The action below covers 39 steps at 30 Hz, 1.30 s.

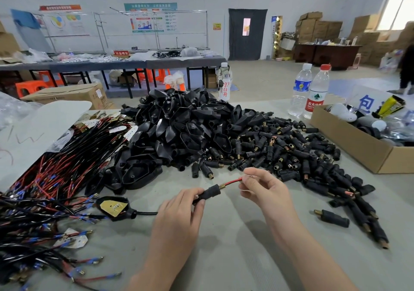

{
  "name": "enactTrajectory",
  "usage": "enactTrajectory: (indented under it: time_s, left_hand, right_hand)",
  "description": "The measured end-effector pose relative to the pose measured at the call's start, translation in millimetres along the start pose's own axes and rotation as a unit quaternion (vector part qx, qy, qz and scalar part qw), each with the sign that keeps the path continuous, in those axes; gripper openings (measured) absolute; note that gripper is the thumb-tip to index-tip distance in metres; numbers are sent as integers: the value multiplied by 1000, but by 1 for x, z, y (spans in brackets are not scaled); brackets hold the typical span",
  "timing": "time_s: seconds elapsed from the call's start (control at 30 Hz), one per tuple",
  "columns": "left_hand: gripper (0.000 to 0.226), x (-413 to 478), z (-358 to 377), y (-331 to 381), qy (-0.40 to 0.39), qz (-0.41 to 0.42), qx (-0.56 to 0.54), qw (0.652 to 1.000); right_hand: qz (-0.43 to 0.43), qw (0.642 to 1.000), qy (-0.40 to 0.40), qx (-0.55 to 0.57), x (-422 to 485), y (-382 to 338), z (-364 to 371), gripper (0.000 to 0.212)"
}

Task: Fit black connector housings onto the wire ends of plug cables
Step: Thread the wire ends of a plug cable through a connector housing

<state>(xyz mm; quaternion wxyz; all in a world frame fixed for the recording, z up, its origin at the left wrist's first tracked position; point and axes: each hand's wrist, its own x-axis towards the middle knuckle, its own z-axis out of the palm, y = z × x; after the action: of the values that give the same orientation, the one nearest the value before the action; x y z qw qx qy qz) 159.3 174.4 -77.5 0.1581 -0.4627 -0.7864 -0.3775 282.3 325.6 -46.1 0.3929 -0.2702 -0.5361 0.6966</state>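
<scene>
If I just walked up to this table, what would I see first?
Probably the big heap of black shells in the middle, with small black connectors spilling to its right and tangled red and black wires on the left. Up front, the left hand holds one connector while the right hand pinches the red wire poking out of it.

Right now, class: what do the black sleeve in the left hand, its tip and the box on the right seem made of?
The black sleeve looks matte and slightly textured, probably rubber or soft plastic. Its tip has a yellow metallic shine, likely brass. The box is dull brown cardboard.
</scene>
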Motion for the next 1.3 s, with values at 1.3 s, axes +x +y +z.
enactTrajectory:
  time_s: [1.3]
  left_hand:
    - [6, 5, -3, -5, 40, 124, 42, 991]
  right_hand:
    - [66, 997, 33, 17, -2, 30, 14, 27]
